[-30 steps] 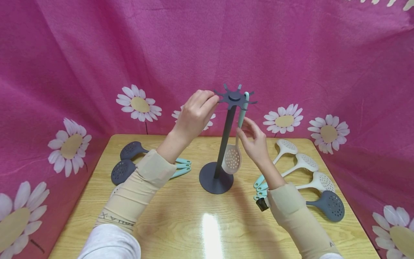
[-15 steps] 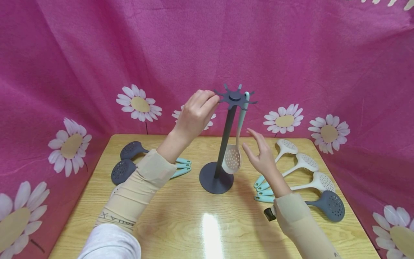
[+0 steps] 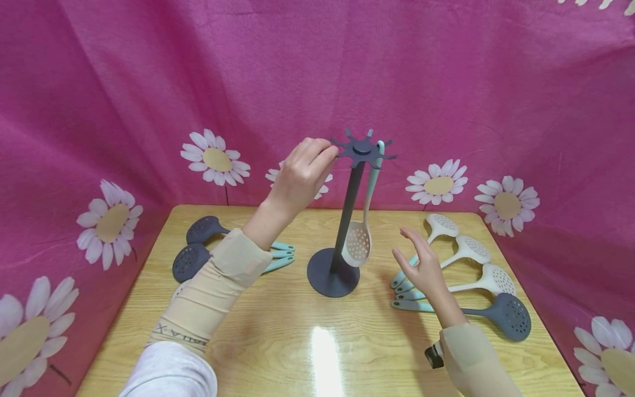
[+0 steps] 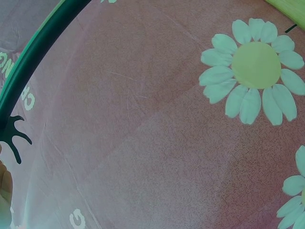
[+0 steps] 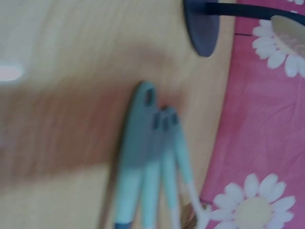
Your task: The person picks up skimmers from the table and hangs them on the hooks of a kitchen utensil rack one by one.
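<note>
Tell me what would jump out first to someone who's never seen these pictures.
Probably the vivid pink cloth printed with big white daisies, rising behind and beside the wooden table. Next, the dark stand near the middle, one pale slotted spoon hanging from its top, and the left hand at a prong. On the right, four slotted utensils lie fanned out.

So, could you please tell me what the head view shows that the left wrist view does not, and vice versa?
Only the head view: the right hand, the hanging skimmer, the skimmers on the table and the round base of the stand.

Only the left wrist view: legible pale letters on the cloth.

Both: the stand's pole and hooks, the daisy-patterned cloth, and the left hand, a mere sliver in the wrist view.
</note>
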`<state>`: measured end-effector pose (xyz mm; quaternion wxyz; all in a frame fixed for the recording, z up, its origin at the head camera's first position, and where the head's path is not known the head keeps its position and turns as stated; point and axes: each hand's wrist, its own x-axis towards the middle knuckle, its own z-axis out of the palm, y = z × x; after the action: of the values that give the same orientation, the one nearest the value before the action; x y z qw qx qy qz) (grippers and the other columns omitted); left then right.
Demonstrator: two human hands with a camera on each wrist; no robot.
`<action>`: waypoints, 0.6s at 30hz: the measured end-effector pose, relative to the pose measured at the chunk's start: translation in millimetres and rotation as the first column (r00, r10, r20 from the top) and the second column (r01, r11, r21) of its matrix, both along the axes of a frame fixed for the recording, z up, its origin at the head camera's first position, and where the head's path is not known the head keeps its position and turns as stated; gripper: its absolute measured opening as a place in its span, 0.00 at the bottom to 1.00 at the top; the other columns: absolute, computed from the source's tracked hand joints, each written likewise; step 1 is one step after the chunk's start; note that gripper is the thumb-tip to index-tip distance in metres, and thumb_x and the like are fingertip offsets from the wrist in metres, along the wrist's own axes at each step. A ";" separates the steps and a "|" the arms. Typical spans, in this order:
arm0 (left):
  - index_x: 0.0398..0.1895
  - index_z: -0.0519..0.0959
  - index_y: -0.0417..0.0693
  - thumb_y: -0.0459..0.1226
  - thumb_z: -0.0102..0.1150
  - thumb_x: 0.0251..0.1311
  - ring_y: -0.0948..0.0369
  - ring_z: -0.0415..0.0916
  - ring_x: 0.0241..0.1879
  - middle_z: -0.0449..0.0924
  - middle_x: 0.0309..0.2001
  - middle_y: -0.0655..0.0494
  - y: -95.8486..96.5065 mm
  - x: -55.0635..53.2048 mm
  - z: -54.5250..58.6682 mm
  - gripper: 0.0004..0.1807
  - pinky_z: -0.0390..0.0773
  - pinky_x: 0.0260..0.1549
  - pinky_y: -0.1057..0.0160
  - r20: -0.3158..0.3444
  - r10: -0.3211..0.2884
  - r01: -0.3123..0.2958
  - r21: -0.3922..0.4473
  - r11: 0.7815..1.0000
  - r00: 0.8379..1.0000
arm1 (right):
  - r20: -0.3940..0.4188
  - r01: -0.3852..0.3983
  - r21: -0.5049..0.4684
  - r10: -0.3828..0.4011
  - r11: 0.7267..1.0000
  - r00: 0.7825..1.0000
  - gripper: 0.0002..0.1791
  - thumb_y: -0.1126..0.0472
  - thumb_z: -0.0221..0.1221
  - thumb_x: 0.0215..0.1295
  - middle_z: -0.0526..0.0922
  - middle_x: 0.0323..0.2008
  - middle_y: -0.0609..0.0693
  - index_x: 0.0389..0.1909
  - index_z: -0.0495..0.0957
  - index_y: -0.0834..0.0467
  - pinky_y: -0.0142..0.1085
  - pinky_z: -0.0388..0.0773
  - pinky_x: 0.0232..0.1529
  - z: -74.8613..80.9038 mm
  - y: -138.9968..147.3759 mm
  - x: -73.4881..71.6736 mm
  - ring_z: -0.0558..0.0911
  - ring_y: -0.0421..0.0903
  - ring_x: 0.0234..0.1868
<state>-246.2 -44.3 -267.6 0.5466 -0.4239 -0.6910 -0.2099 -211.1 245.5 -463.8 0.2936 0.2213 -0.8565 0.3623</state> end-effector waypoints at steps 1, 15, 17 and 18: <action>0.32 0.77 0.34 0.26 0.61 0.52 0.53 0.71 0.30 0.75 0.30 0.45 0.1 0.0 -0.1 0.04 0.76 0.32 0.62 0.000 0.000 0.000 0.000 1.000 1.000 | 0.011 0.004 0.003 -0.004 1.000 1.000 0.28 0.65 0.62 0.53 0.75 0.50 0.58 0.57 0.69 0.61 0.52 0.68 0.52 -3.1 3.8 2.6 0.73 0.56 0.53; 0.32 0.77 0.33 0.27 0.60 0.53 0.53 0.72 0.30 0.75 0.31 0.44 -0.1 0.2 -0.1 0.04 0.76 0.33 0.62 -0.005 -0.008 0.008 0.002 1.000 1.000 | 0.009 0.059 0.153 -0.061 0.987 0.998 0.27 0.68 0.65 0.46 0.77 0.46 0.60 0.51 0.72 0.67 0.52 0.67 0.50 -37.6 43.2 29.9 0.74 0.58 0.49; 0.32 0.78 0.33 0.27 0.60 0.53 0.53 0.72 0.30 0.75 0.31 0.44 -0.2 0.3 -0.2 0.04 0.76 0.33 0.62 -0.003 -0.006 0.006 0.001 1.000 1.000 | 0.002 0.061 0.173 -0.063 0.983 0.998 0.26 0.68 0.65 0.45 0.77 0.45 0.61 0.49 0.73 0.68 0.52 0.68 0.48 -43.0 49.2 31.5 0.74 0.59 0.47; 0.32 0.78 0.33 0.27 0.59 0.54 0.53 0.72 0.30 0.75 0.31 0.44 -0.3 0.4 -0.3 0.04 0.76 0.33 0.62 -0.002 -0.005 0.005 -0.002 1.000 1.000 | 0.002 0.063 0.182 -0.064 0.981 0.998 0.26 0.69 0.65 0.44 0.78 0.44 0.61 0.48 0.73 0.68 0.52 0.68 0.47 -45.7 52.2 32.8 0.75 0.59 0.46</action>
<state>-245.8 -44.5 -267.9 0.5463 -0.4264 -0.6896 -0.2104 -178.3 297.7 -509.5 0.2803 0.2183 -0.8938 0.2737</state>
